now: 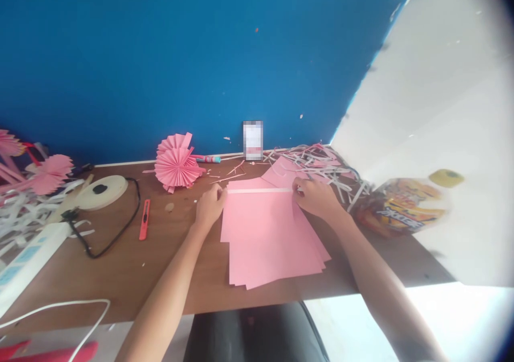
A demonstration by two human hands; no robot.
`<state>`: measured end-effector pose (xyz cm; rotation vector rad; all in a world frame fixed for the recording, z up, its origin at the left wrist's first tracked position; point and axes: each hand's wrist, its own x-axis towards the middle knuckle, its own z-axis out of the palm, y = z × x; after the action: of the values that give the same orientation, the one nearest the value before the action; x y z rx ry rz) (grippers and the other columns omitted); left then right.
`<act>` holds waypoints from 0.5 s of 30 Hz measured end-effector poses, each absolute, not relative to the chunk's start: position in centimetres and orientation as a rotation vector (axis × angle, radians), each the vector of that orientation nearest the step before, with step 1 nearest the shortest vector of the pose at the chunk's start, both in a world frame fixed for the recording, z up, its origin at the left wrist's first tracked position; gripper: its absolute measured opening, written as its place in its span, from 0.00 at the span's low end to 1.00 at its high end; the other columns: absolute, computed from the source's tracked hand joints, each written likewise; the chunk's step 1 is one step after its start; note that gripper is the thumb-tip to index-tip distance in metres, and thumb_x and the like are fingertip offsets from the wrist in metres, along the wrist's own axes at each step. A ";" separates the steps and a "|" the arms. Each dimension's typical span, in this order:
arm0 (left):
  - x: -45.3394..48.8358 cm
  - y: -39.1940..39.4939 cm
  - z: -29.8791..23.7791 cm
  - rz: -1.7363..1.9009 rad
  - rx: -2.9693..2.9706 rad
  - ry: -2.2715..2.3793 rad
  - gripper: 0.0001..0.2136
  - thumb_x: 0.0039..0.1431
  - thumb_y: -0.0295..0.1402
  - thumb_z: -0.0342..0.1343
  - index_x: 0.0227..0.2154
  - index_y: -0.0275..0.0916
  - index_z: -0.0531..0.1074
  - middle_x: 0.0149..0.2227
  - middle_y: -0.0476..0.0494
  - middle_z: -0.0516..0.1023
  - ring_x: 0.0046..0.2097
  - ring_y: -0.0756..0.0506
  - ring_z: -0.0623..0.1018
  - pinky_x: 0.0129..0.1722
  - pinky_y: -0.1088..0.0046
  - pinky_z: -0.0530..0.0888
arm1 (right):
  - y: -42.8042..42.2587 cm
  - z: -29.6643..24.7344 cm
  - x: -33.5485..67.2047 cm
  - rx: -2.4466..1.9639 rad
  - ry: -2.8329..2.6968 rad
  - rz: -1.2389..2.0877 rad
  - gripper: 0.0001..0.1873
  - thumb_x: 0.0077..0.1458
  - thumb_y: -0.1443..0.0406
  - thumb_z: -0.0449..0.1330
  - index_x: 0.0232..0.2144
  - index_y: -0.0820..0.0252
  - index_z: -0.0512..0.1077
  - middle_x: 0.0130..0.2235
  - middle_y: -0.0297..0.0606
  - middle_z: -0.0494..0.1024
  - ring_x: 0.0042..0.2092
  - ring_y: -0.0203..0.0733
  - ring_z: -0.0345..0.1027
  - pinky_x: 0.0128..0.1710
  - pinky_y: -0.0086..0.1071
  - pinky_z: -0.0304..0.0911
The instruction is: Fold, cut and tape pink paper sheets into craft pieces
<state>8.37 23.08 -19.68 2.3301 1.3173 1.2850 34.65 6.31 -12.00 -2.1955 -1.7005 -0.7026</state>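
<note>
A white tape strip [259,190] runs straight across the top edge of a pink paper sheet [261,228], which lies on a loosely fanned stack of similar sheets. At the strip's left end, my left hand [211,204] is closed in a pinch, its thumb and finger against the paper's corner. My right hand [315,195] pinches the other end, fingers curled. Whether the strip is stuck down along its whole length I cannot tell. Behind my right hand, another pink sheet [281,172] lies at an angle.
Pink folded paper rosettes [179,166] and a red box cutter [144,220] lie left on the brown table [172,276]. A power strip [30,265] and round cream device [102,191] are farther left. White paper strips [317,158], a yellow-capped bottle [405,206] and a phone [252,140] stand behind and right.
</note>
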 end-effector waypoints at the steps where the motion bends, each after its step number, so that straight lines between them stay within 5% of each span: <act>1: 8.4 23.0 -19.7 1.308 2.319 1.320 0.17 0.62 0.48 0.42 0.30 0.39 0.62 0.29 0.49 0.72 0.32 0.48 0.70 0.30 0.76 0.53 | 6.4 -12.0 34.7 -2.179 -1.693 -0.692 0.12 0.57 0.61 0.49 0.36 0.56 0.71 0.34 0.36 0.74 0.36 0.38 0.65 0.31 0.28 0.44; 9: 8.2 23.3 -19.9 1.419 2.219 1.331 0.17 0.58 0.48 0.50 0.27 0.38 0.61 0.28 0.50 0.71 0.33 0.50 0.70 0.31 0.77 0.56 | 7.2 -12.5 35.1 -2.046 -1.774 -0.640 0.16 0.61 0.59 0.48 0.50 0.54 0.64 0.38 0.35 0.76 0.41 0.40 0.68 0.32 0.26 0.46; 15: 7.5 23.5 -19.9 1.355 2.283 1.453 0.16 0.56 0.48 0.53 0.27 0.39 0.64 0.29 0.49 0.72 0.33 0.48 0.71 0.30 0.75 0.56 | 7.6 -13.0 34.7 -2.072 -1.903 -0.589 0.16 0.62 0.61 0.47 0.43 0.57 0.72 0.44 0.38 0.75 0.46 0.38 0.67 0.38 0.25 0.52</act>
<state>7.46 23.51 -19.85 2.2827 1.4532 1.3549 34.69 7.61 -13.04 -2.0723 -1.9034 -0.5894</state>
